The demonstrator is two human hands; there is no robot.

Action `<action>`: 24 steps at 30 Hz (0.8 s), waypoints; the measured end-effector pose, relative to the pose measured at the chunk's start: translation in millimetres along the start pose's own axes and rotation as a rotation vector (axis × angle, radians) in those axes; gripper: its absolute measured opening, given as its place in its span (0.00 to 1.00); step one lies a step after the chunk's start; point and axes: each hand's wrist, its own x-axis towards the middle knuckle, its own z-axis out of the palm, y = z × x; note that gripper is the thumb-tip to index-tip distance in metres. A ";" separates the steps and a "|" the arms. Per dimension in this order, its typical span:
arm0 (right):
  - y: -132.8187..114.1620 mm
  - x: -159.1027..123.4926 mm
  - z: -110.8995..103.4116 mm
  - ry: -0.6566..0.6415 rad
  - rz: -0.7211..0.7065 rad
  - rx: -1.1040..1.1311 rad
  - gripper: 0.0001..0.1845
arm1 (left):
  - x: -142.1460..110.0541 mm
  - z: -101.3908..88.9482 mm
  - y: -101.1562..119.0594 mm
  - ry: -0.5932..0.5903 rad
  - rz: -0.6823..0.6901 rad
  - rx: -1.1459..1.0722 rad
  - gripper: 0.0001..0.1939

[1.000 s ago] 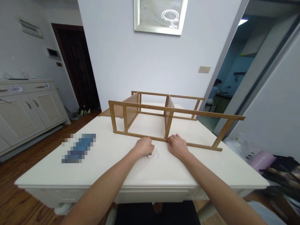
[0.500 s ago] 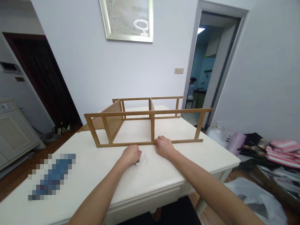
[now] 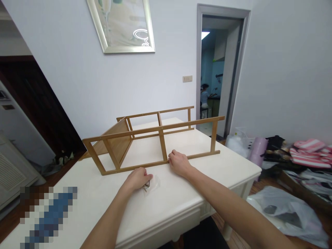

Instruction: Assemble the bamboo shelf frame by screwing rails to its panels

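Observation:
A light wooden rack frame (image 3: 153, 138) lies on its side on the white table (image 3: 181, 193). My right hand (image 3: 178, 163) rests on the frame's near bottom rail by an upright bar, its fingers curled against the wood. My left hand (image 3: 136, 179) sits on the tabletop just in front of the frame, closed over a small metal piece (image 3: 146, 187) that pokes out beside a clear plastic bag (image 3: 154, 183).
A blurred blue object (image 3: 49, 214) lies at the table's near left. Clothes and plastic bags (image 3: 287, 214) cover the floor to the right. Beyond an open doorway (image 3: 215, 69) stands another person. A framed picture hangs on the wall.
The view has swung to the right, bringing the doorway and floor clutter into sight. Both hands stay where they were on the rail and the metal piece.

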 end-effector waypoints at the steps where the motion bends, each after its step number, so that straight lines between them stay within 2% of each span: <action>1: 0.6 0.1 -0.7 0.007 0.010 0.000 0.14 | -0.9 -0.4 0.8 -0.022 0.005 -0.001 0.15; 8: 0.6 0.7 -1.8 0.006 0.016 0.003 0.14 | -1.0 4.0 8.9 -0.038 -0.012 0.026 0.11; 14: 0.3 0.3 -0.9 0.016 0.009 -0.001 0.13 | -2.9 4.4 8.7 0.046 0.000 0.063 0.10; 18: -0.1 0.0 -0.5 0.024 -0.006 0.002 0.13 | -2.4 2.2 6.0 -0.024 0.025 0.029 0.12; 24: -1.4 -0.3 -0.4 0.015 -0.023 0.004 0.14 | -2.0 2.6 7.4 -0.002 0.021 0.037 0.10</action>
